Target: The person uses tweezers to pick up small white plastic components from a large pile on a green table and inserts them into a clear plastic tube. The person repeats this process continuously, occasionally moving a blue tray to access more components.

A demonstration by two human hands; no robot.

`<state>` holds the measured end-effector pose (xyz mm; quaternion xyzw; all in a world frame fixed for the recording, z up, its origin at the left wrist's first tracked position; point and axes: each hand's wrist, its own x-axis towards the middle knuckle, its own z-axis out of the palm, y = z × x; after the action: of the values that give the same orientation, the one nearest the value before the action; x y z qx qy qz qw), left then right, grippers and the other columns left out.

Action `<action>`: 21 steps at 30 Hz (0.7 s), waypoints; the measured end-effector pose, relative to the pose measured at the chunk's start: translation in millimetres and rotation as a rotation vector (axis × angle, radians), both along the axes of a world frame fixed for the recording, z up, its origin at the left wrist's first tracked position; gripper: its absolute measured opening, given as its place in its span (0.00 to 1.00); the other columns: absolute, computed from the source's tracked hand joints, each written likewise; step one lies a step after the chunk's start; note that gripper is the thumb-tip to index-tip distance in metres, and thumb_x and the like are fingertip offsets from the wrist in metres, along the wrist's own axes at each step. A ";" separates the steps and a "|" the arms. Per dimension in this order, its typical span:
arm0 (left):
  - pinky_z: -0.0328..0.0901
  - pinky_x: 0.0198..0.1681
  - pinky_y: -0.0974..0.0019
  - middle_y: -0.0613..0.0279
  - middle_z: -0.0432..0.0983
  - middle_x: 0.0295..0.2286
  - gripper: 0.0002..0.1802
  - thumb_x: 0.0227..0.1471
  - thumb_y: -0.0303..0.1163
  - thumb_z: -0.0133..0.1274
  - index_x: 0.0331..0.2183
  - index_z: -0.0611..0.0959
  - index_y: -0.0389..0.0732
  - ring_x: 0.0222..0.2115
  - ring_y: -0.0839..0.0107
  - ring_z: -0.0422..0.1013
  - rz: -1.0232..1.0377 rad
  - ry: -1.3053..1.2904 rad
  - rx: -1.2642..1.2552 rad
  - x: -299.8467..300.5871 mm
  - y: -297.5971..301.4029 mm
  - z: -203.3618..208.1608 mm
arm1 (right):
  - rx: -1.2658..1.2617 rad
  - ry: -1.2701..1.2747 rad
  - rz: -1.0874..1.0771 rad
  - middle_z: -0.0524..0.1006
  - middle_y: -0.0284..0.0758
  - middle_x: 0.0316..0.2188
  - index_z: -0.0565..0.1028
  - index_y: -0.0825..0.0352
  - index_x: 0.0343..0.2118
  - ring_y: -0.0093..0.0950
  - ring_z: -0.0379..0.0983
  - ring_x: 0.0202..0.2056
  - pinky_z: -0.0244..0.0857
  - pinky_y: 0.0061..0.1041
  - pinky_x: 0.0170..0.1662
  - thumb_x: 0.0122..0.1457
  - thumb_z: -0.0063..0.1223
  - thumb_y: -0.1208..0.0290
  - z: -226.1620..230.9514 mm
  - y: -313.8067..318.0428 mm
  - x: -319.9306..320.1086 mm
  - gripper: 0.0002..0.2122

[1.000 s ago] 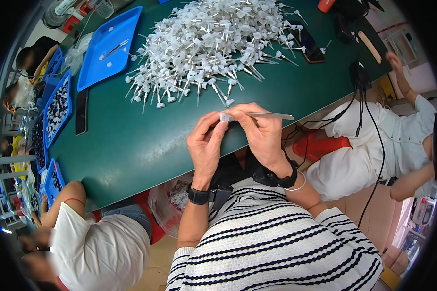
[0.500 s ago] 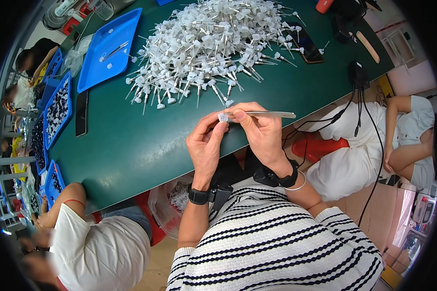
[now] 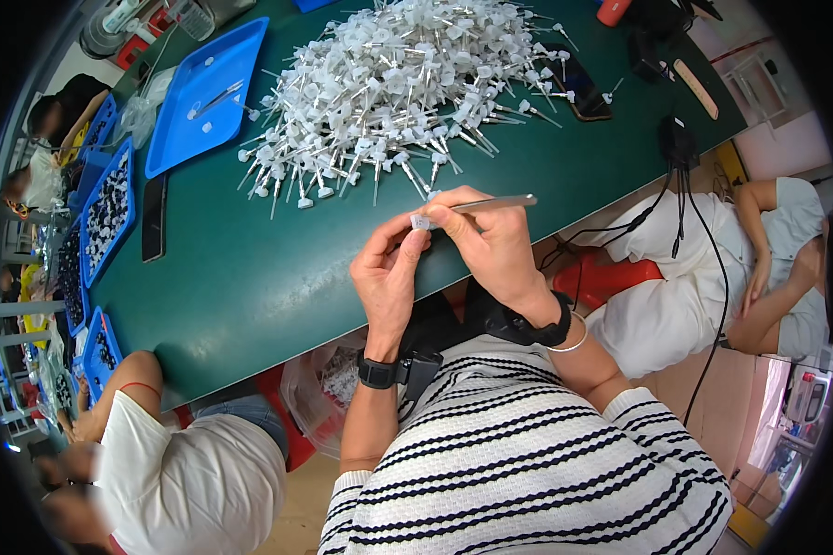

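Between thumb and fingertips, my left hand (image 3: 386, 277) pinches a small white plastic piece (image 3: 420, 222). My right hand (image 3: 498, 252) is closed around metal tweezers (image 3: 500, 203); their blunt end sticks out to the right past the knuckles. Both sets of fingertips meet at the white piece, and my right fingers hide the tweezers' tips. Just beyond my hands spreads a large heap of white plastic pieces with thin metal stems (image 3: 407, 83) on the green table (image 3: 241, 305).
A blue tray (image 3: 178, 139) at the far left bears another pair of tweezers and a few white pieces. One phone (image 3: 155, 217) lies near it, another (image 3: 583, 88) beside the heap. Black cables (image 3: 683, 199) hang over the right edge. People sit at both sides.
The tweezers' free end has swung up and a little to the left as my right hand turned. My left hand keeps its pinch on the white plastic piece, which has tilted slightly.
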<state>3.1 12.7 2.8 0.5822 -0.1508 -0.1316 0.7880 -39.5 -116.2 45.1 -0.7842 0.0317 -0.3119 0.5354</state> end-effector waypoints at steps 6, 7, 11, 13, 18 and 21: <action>0.70 0.39 0.71 0.58 0.77 0.36 0.12 0.55 0.25 0.53 0.41 0.78 0.31 0.34 0.75 0.73 -0.025 0.033 -0.069 0.9 0.1 1.2 | 0.116 -0.036 -0.041 0.76 0.34 0.21 0.77 0.73 0.28 0.21 0.66 0.18 0.59 0.21 0.21 0.58 0.54 0.75 -11.2 3.3 0.7 0.06; 0.70 0.39 0.70 0.58 0.77 0.36 0.12 0.55 0.25 0.53 0.42 0.77 0.30 0.34 0.75 0.73 -0.028 0.033 -0.074 1.4 0.1 0.8 | 0.112 -0.028 -0.043 0.76 0.34 0.21 0.77 0.73 0.28 0.21 0.66 0.18 0.59 0.21 0.21 0.58 0.54 0.75 -11.0 3.4 0.2 0.06; 0.70 0.39 0.70 0.57 0.77 0.36 0.12 0.55 0.24 0.53 0.42 0.77 0.30 0.34 0.74 0.73 -0.027 0.034 -0.066 1.4 0.8 -0.1 | 0.076 -0.024 -0.045 0.76 0.35 0.21 0.76 0.73 0.28 0.23 0.67 0.18 0.59 0.22 0.21 0.57 0.55 0.76 -13.4 2.0 -0.2 0.06; 0.71 0.40 0.70 0.57 0.77 0.36 0.12 0.55 0.24 0.53 0.42 0.77 0.30 0.34 0.74 0.73 -0.025 0.035 -0.064 1.0 0.7 0.2 | 0.077 -0.058 -0.038 0.76 0.34 0.22 0.76 0.74 0.28 0.24 0.67 0.18 0.60 0.22 0.21 0.57 0.55 0.76 -13.1 3.2 1.5 0.06; 0.71 0.38 0.70 0.57 0.77 0.35 0.12 0.56 0.25 0.52 0.42 0.77 0.30 0.32 0.74 0.74 -0.002 0.019 -0.052 1.4 0.7 0.8 | -0.015 -0.053 -0.018 0.77 0.34 0.23 0.76 0.74 0.27 0.25 0.67 0.18 0.60 0.22 0.21 0.56 0.55 0.75 -3.4 4.0 3.7 0.06; 0.71 0.38 0.70 0.57 0.77 0.35 0.12 0.56 0.25 0.52 0.42 0.77 0.30 0.31 0.74 0.74 0.001 0.020 -0.064 1.2 1.0 1.4 | -0.028 -0.020 0.002 0.78 0.34 0.24 0.76 0.74 0.27 0.24 0.68 0.18 0.60 0.22 0.21 0.57 0.55 0.75 -2.0 0.3 3.7 0.07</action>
<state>4.3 13.7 4.2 0.5557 -0.1467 -0.1319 0.8076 -35.8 -115.9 43.1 -0.7883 0.0211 -0.3198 0.5252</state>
